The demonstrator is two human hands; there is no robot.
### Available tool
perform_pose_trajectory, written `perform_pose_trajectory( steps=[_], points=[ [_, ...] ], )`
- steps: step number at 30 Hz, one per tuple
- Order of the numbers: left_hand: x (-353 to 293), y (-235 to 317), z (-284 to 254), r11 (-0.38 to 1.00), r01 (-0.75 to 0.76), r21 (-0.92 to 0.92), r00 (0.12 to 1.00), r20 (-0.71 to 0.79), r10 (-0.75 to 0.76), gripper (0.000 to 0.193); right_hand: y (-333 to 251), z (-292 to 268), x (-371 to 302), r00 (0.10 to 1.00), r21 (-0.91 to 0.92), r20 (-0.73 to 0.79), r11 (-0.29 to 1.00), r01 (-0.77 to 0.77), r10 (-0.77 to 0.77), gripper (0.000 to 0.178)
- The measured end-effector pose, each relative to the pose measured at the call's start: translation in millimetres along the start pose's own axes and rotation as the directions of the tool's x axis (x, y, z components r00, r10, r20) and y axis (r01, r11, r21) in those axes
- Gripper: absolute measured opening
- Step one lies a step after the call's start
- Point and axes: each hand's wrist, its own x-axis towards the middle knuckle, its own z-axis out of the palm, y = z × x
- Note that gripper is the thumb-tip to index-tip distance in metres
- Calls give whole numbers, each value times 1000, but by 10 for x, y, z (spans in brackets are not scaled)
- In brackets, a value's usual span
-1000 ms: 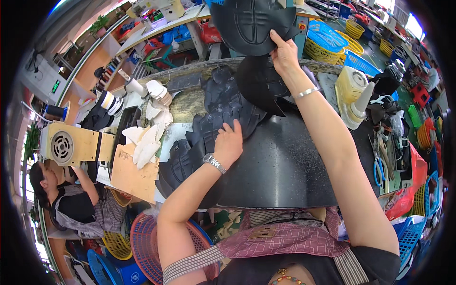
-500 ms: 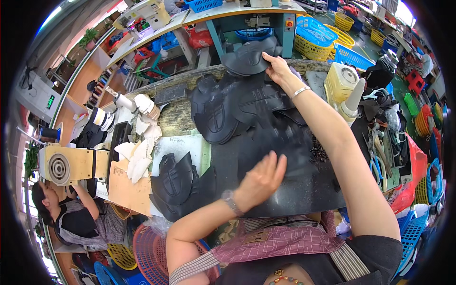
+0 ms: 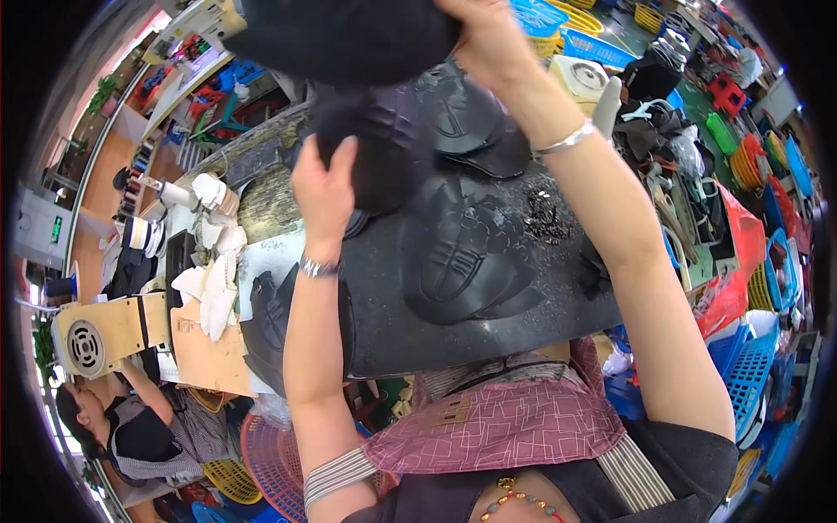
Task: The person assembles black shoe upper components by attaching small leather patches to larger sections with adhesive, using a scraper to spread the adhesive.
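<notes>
My right hand (image 3: 490, 44) is raised at the far side of the bench, pinching the edge of a large black curved shoe piece (image 3: 344, 39). Below it and to the left, my left hand (image 3: 324, 193) grips a black shoe upper (image 3: 379, 152), its outline smeared by motion. Flat on the black mat (image 3: 392, 340) between my forearms lies a black shoe upper (image 3: 449, 266) with ribbed lace markings. Farther back, under my right forearm, more black shoe uppers (image 3: 458, 118) overlap. Beside my left forearm are other black pieces (image 3: 270, 314), partly hidden by the arm.
Small dark bits (image 3: 547, 216) are heaped on the mat's right. White shaped pieces (image 3: 214, 292) lie on cardboard (image 3: 205, 349) at the left, near a beige machine (image 3: 100, 340) and a seated person (image 3: 157, 427). At right stand a white cone (image 3: 608, 105) and cluttered tools (image 3: 676, 205).
My left hand has swung up and away to the left, now holding a shoe upper. The right hand has lifted its piece higher and closer to the view, which has shifted slightly.
</notes>
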Motion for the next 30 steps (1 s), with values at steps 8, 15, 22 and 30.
perform_pose_trajectory(
  steps=[8,15,22,30],
  points=[
    [-2117,156,-8,465,822,-330,557,293,-777,39,-520,140,-1746,849,146,-348,918,-370,398,29],
    [-1800,466,-204,935,252,249,955,94,-282,55,24,-43,-3397,552,164,-490,693,-702,674,54],
    [-1809,473,292,650,-90,755,897,345,-277,90,106,137,-3650,458,157,-724,770,-618,516,65],
    [-1737,347,332,783,-72,617,885,402,-235,36,-583,-284,-3494,785,-836,-430,131,-533,446,9]
  ],
)
